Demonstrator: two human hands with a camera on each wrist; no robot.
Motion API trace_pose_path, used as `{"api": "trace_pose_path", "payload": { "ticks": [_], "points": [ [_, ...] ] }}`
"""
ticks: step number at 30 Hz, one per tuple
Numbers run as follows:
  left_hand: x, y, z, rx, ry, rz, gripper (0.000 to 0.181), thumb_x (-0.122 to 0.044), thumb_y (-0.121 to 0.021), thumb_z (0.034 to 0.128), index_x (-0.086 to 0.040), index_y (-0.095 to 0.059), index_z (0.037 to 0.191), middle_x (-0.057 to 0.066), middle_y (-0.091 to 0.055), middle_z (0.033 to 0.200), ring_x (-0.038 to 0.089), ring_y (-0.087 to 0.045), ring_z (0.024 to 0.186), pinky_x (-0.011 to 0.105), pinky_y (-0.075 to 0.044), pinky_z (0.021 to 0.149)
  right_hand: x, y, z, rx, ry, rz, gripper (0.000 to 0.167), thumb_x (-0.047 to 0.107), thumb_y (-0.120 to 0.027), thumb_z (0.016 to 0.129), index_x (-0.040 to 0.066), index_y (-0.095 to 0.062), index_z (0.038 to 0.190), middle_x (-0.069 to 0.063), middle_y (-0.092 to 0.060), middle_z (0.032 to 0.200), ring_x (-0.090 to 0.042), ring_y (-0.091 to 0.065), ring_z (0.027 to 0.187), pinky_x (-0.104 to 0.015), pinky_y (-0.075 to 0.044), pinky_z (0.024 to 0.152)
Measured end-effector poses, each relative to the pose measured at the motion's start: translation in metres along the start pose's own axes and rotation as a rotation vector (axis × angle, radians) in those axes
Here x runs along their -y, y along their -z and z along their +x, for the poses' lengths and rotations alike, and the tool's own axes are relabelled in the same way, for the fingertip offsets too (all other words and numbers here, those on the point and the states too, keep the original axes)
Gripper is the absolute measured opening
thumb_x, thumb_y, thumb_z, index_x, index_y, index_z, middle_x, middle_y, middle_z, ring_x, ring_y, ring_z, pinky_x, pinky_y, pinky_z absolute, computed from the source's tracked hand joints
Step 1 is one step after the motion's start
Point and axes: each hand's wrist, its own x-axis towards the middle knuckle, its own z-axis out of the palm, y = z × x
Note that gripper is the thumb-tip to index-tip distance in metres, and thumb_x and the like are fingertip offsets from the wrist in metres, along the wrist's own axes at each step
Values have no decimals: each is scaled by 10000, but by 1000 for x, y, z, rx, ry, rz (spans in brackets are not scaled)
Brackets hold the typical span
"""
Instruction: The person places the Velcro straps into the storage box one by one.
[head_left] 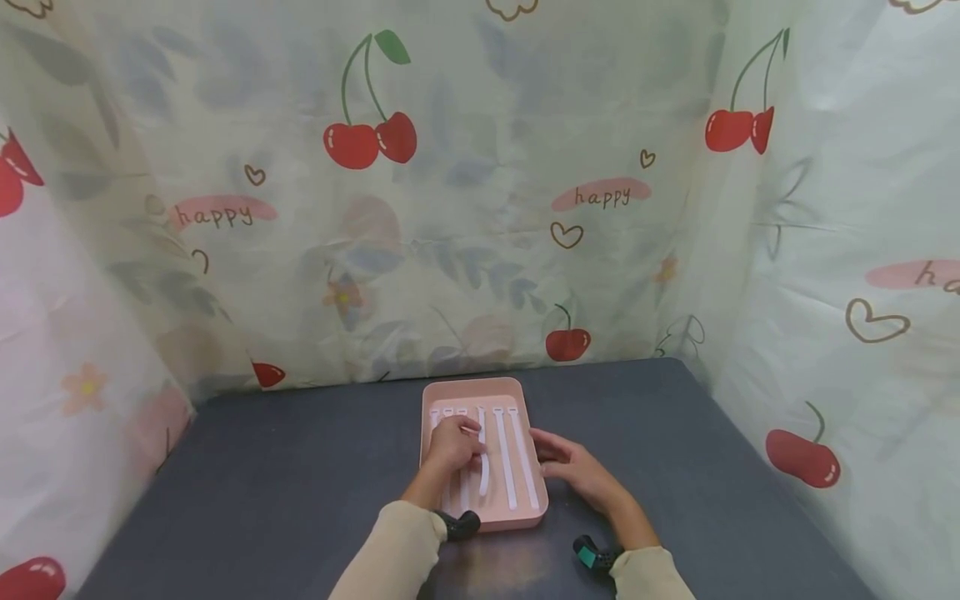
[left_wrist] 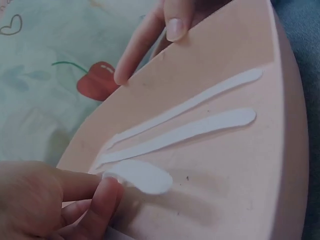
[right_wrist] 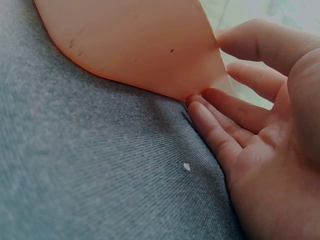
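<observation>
A pink tray (head_left: 472, 389) on the dark table holds several white straps, laid lengthwise side by side. Over its middle my left hand (head_left: 452, 446) pinches one white strap (head_left: 483, 479) between thumb and finger; in the left wrist view the free end of this strap (left_wrist: 150, 179) curves up off the tray floor. To its right lie two flat straps, one strap (head_left: 506, 458) beside another strap (head_left: 522, 458). My right hand (head_left: 585, 475) touches the tray's right outer side with fingers fairly straight, as the right wrist view also shows. The left hand partly hides the straps on the left.
The dark tabletop (head_left: 300, 475) spreads around the tray. A patterned curtain (head_left: 465, 208) with cherries hangs behind and on both sides. Each wrist wears a black band, such as the left wristband (head_left: 461, 525). A small white speck (right_wrist: 186, 166) lies on the cloth.
</observation>
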Motion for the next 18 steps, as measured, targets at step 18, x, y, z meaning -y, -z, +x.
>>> {"api": "trace_pose_path", "payload": {
  "ticks": [18],
  "points": [
    [-6,-7,-5,-7,-18,152,324,96,-755,734,3,-638,1022,95,-594,746,123,-556,406,231,-448,381,3,-1,-2,7,1,18,637,168,-652,925,60,-378,1490,-139,-426,1482,-311,-488,1270,-457,-389,1036]
  ]
}}
